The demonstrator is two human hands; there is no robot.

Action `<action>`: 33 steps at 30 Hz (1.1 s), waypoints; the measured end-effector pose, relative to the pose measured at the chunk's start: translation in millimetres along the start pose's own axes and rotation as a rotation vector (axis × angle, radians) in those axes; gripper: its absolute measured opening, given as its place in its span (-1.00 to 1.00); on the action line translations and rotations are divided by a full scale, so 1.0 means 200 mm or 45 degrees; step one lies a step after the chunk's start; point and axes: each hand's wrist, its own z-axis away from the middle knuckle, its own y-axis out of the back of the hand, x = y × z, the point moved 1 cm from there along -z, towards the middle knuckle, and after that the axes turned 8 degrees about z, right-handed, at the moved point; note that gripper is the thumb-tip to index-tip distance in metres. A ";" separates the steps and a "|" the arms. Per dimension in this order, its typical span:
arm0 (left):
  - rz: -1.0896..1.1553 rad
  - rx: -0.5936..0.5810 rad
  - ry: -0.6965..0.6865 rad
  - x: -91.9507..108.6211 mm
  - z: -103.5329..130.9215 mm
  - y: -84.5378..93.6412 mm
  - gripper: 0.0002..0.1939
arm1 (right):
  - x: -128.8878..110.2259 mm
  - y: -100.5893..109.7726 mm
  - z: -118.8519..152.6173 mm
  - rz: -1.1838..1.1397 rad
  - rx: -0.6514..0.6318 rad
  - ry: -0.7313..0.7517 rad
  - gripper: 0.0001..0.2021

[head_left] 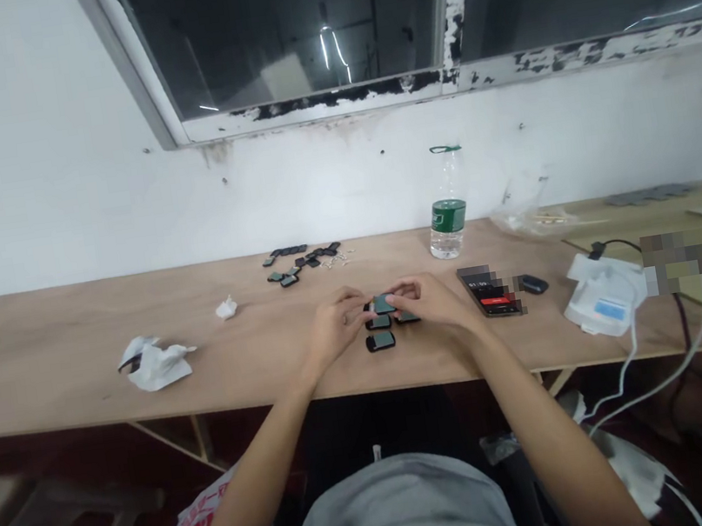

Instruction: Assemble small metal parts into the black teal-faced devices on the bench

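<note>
Between both hands is a small black device with a grey-green panel (384, 303), held just over the table. My right hand (428, 300) pinches its right side, thumb toward the panel. At its left edge, the fingers of my left hand (339, 324) are closed on it; the exact fingertip contact is too small to make out. Similar pieces lie around it: one directly below, the second piece (378, 323), and a nearer piece (380, 342). Another piece (407, 317) is partly hidden under my right hand.
Several more black pieces (289, 280) and small white bits (338, 260) lie at the back. A water bottle (448, 226), phone (488, 291), black fob-like object (533, 283) and white cabled box (603, 296) are to the right. Crumpled tissues (159, 365) lie left on the wooden table (49, 361).
</note>
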 end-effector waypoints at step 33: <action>0.445 -0.119 0.393 -0.21 -0.01 0.10 -0.65 | 0.04 0.09 0.01 0.228 -0.025 -0.060 -0.85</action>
